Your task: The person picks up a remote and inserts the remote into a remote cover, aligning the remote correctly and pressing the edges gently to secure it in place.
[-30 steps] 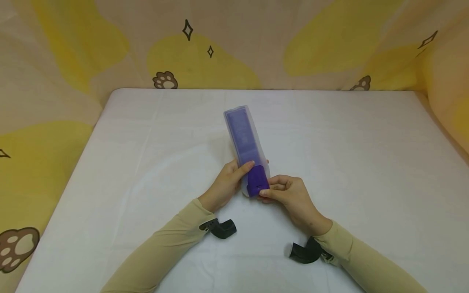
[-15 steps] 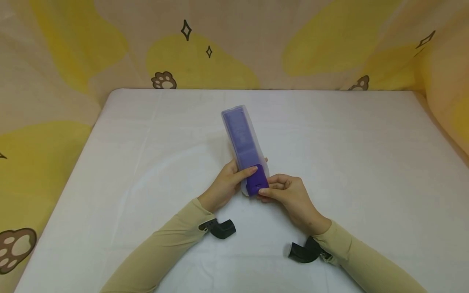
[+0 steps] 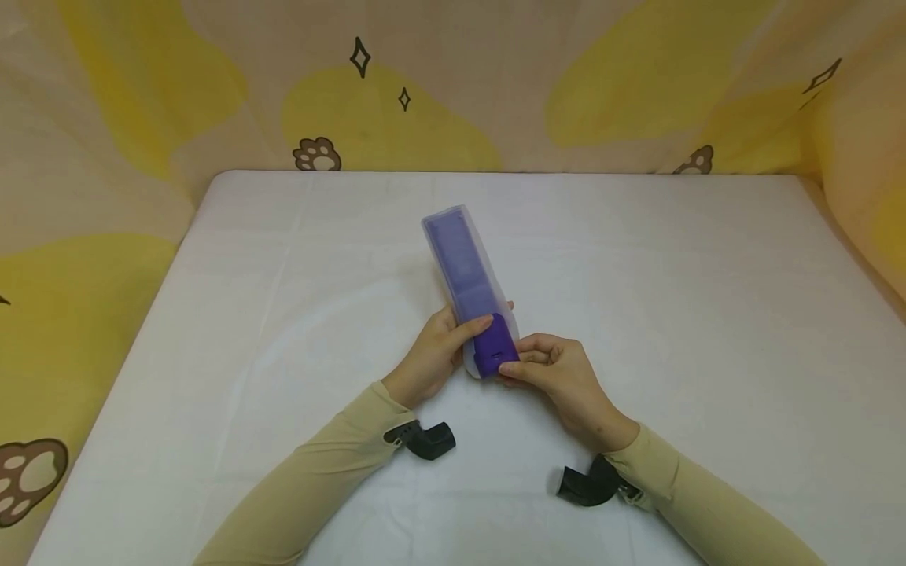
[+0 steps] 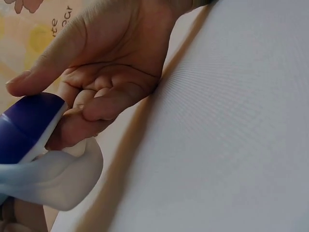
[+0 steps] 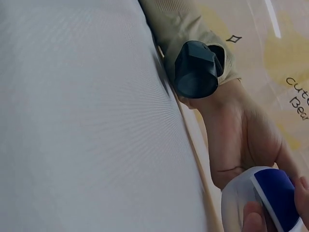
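Both hands hold up a long translucent plastic case (image 3: 462,259) with a purple piece (image 3: 498,350) at its near end. It leans away from the body, far end toward the left. My left hand (image 3: 435,350) grips the lower part from the left, thumb across the front at the purple piece's upper edge and fingers behind. From the right, my right hand (image 3: 559,373) pinches the purple piece's lower corner between thumb and fingers. In the left wrist view the right hand (image 4: 113,63) meets the purple end. The right wrist view shows the left palm (image 5: 231,140) behind the case.
The white-covered table (image 3: 672,299) spreads beneath both hands. A yellow and beige cloth (image 3: 439,86) with paw prints hangs behind it. Black wrist camera mounts (image 3: 432,442) stick out inward from both sleeves, close to the tabletop.
The far end of the case has swung slightly left. The left thumb shifted over the purple piece and then back a little. The right hand keeps its pinch nearly in place.
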A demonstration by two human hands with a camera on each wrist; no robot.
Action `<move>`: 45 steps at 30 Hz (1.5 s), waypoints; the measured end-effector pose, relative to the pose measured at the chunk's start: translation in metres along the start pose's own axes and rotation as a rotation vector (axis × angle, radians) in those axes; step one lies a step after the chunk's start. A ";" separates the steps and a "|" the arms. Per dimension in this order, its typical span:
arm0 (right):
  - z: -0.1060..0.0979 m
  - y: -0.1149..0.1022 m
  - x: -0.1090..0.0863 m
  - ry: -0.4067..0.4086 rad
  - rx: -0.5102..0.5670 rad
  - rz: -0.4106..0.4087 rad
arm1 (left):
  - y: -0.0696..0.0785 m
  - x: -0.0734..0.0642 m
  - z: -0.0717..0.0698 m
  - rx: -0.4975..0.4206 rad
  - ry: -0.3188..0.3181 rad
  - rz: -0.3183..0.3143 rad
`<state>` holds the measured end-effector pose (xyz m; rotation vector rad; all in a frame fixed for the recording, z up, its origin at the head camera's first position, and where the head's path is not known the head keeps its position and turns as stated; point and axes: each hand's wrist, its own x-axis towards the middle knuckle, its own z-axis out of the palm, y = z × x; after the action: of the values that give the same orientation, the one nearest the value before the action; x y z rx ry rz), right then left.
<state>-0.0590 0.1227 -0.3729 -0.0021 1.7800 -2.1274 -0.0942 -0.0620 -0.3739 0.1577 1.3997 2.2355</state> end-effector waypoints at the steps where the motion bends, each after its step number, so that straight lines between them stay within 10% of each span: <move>1: 0.000 0.000 0.000 -0.006 -0.001 -0.003 | 0.000 0.000 -0.001 -0.004 0.003 0.001; 14: -0.008 -0.002 0.002 -0.003 -0.046 -0.127 | 0.002 0.001 -0.004 -0.096 0.026 0.014; 27: -0.010 -0.004 0.003 0.140 -0.338 -0.295 | 0.001 0.002 -0.003 -0.148 -0.004 -0.020; 45: -0.010 -0.004 0.002 0.138 -0.399 -0.295 | 0.002 0.000 0.000 -0.130 -0.042 -0.065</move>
<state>-0.0647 0.1324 -0.3716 -0.2401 2.3870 -1.9542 -0.0950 -0.0620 -0.3725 0.1126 1.2156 2.2481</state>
